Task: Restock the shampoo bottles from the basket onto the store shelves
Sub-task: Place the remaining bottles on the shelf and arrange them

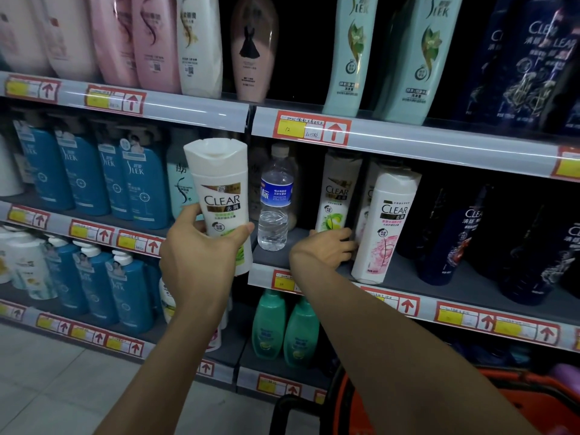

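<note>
While gripping the white, green-labelled CLEAR shampoo bottle round its lower half, curling the left hand's fingers and thumb firmly about it and holding it upright, cap up and label facing out, in the air before the shelf edge, not yet setting it down.

Reaching the right hand onto the middle shelf, to the right of those gripping fingers, and resting it at the foot of a matching CLEAR bottle further back. Bending at the knuckles with the fingertips hidden behind the hand, so not showing whether pinching that bottle or only pushing it. Probably clearing or steadying a slot for the held one.

Standing just right of the right hand's fingers, touching or nearly so: a pink-labelled CLEAR bottle. Standing between the two hands, just left of the right one: a clear water bottle, looking out of place among the shampoo. Waiting below and right of the right forearm: the orange basket, with contents mostly out of view.

For doing this step well: easing the matching bottle straight back, guarding the pink one against tipping, carrying the held bottle across in front of the water bottle without knocking it, and setting it down upright ahead of its match, label outward, base fully behind the price rail.
</note>
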`<state>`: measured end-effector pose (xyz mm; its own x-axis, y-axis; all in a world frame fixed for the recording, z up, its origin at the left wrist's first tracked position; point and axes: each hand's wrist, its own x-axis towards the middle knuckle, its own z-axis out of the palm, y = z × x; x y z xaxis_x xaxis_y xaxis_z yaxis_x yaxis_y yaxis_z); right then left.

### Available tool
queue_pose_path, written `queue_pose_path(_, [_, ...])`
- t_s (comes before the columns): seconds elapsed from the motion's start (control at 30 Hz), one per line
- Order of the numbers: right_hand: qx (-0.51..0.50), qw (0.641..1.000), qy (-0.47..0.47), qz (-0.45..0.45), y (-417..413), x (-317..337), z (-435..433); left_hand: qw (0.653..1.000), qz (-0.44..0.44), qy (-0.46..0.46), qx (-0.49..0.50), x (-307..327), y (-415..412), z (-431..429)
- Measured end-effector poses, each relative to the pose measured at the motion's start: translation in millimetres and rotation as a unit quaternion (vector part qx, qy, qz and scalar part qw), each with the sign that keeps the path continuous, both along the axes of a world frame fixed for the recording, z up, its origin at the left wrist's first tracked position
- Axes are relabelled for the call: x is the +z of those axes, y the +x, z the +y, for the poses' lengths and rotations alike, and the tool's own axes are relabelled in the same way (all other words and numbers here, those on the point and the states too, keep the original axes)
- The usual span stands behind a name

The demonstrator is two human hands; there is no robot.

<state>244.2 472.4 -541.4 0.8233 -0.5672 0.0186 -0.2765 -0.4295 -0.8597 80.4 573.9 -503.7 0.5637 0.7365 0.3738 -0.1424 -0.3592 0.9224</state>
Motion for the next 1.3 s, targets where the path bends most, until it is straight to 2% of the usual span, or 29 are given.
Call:
queue_pose_path(0.13, [0.009, 0.998, 0.041, -0.05, -18.3, -2.5, 2.2, 0.999, 0.006, 0.007, -0.038, 0.5, 4.2, -5.8])
queue_pose_path(0.27, [0.121, 0.981, 0.006, -0.151, -58.9, -20.0, -15.1, 0.997, 0.01, 0.006, -0.08, -3.6, 9.6, -18.0])
queue_pose_path(0.4, [0.222, 0.952, -0.012, -0.211, -85.9, -26.9, -39.0, 0.992, 0.018, 0.017, -0.128, -9.6, 19.7, -37.6])
queue_pose_path(0.5, [0.258, 0.936, -0.024, -0.239, -95.0, -28.6, -53.7, 0.987, 0.019, 0.027, -0.156, -12.5, 27.5, -58.4])
queue_pose_path(0.7, [0.277, 0.929, -0.013, -0.247, -94.8, -20.9, -60.4, 0.983, 0.014, 0.022, -0.183, -17.7, 50.6, -85.6])
queue_pose_path(0.9, [0.231, 0.939, 0.012, -0.253, -67.0, -12.8, -64.1, 0.985, 0.002, 0.007, -0.173, -18.8, 84.1, -99.4])
queue_pose_path(1.03, [0.198, 0.955, -0.005, -0.218, -53.3, -14.3, -65.0, 0.977, 0.026, -0.001, -0.211, -24.1, 105.4, -97.2])
queue_pose_path(1.3, [0.169, 0.966, -0.055, -0.19, -44.7, -19.6, -56.9, 0.971, 0.049, 0.006, -0.234, -35.5, 121.7, -94.5])
